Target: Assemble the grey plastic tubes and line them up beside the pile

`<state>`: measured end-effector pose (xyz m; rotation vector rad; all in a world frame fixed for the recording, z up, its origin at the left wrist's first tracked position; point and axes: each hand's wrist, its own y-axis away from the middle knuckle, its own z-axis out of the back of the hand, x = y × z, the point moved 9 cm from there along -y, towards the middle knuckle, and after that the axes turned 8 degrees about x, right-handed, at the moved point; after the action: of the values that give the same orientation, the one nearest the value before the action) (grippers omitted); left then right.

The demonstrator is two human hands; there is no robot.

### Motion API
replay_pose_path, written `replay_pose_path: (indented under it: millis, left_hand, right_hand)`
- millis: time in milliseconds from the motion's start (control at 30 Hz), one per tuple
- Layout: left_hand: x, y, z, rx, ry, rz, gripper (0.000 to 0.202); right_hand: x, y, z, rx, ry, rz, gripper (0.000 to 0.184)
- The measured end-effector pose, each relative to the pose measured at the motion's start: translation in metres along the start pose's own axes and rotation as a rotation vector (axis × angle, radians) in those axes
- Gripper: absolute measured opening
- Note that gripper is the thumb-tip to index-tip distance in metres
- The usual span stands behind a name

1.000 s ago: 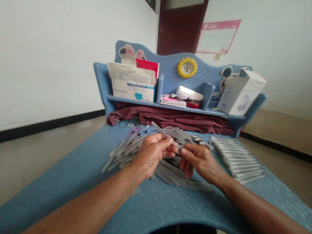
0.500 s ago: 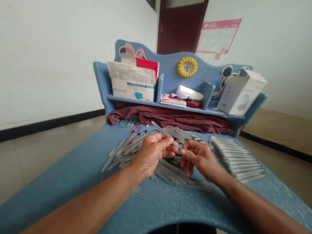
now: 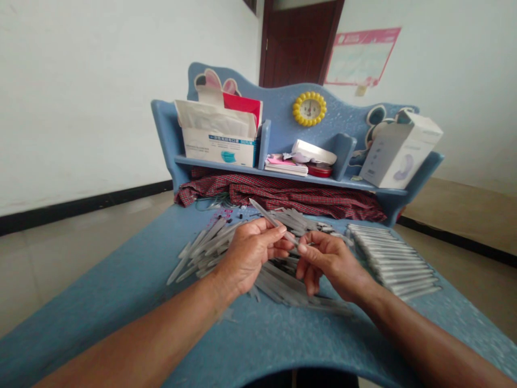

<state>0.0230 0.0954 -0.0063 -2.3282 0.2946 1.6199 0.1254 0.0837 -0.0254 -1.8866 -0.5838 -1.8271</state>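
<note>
The left hand [image 3: 248, 253] is gripping a grey stick [image 3: 270, 220] while the right hand [image 3: 329, 263] is pinching its near end above the pile [image 3: 278, 283].

- Desk [image 3: 121, 291]: pile of tubes [image 3: 210, 245] at centre; row of tubes [image 3: 391, 258] to its right.
- Left hand [image 3: 250, 253] and right hand [image 3: 331, 264]: side by side above the pile, one tube [image 3: 266, 215] gripped between them.
- Cloth [image 3: 283, 196]: behind the pile, under the shelf [image 3: 226, 166].
- Shelf: box [image 3: 218, 145] at left, carton [image 3: 398, 153] at right, clock [image 3: 309, 109] above centre.
</note>
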Motion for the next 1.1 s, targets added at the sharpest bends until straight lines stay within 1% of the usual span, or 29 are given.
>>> replay_pose_path:
  millis: [100, 233, 367, 500, 567, 667, 767, 867, 967, 1100]
  left_hand:
    - [0.001, -0.001, -0.001, 0.009, 0.004, 0.010, 0.007]
    - [0.000, -0.001, 0.000, 0.005, 0.018, 0.009, 0.007]
    - [-0.003, -0.001, -0.004, 0.060, 0.039, 0.004, 0.008]
    - [-0.009, -0.002, -0.007, 0.111, 0.025, -0.012, 0.009]
    - [-0.011, -0.002, -0.010, 0.141, 0.021, -0.016, 0.007]
    - [-0.015, -0.004, -0.012, 0.155, 0.011, -0.021, 0.004]
    - [-0.016, -0.005, -0.011, 0.146, -0.002, -0.020, 0.005]
    - [-0.014, -0.004, -0.011, 0.149, -0.015, -0.015, 0.005]
    - [-0.011, -0.004, -0.011, 0.146, -0.018, 0.002, 0.004]
    - [-0.009, -0.003, -0.010, 0.113, -0.025, 0.013, 0.008]
  right_hand:
    - [0.001, 0.000, 0.001, -0.005, -0.013, 0.019, 0.028]
    - [-0.003, 0.000, -0.003, 0.039, -0.100, -0.008, 0.025]
    - [-0.001, 0.000, -0.009, 0.135, -0.228, -0.006, 0.025]
    - [0.001, -0.002, -0.014, 0.250, -0.333, -0.004, 0.028]
    - [0.000, -0.003, -0.015, 0.276, -0.364, -0.011, 0.031]
    - [0.001, -0.004, -0.016, 0.310, -0.402, -0.011, 0.031]
    - [0.002, -0.003, -0.018, 0.347, -0.406, -0.018, 0.031]
    - [0.001, -0.002, -0.018, 0.350, -0.378, -0.045, 0.033]
    - [0.002, -0.001, -0.017, 0.356, -0.352, -0.042, 0.031]
    - [0.002, 0.000, -0.013, 0.317, -0.270, -0.045, 0.032]
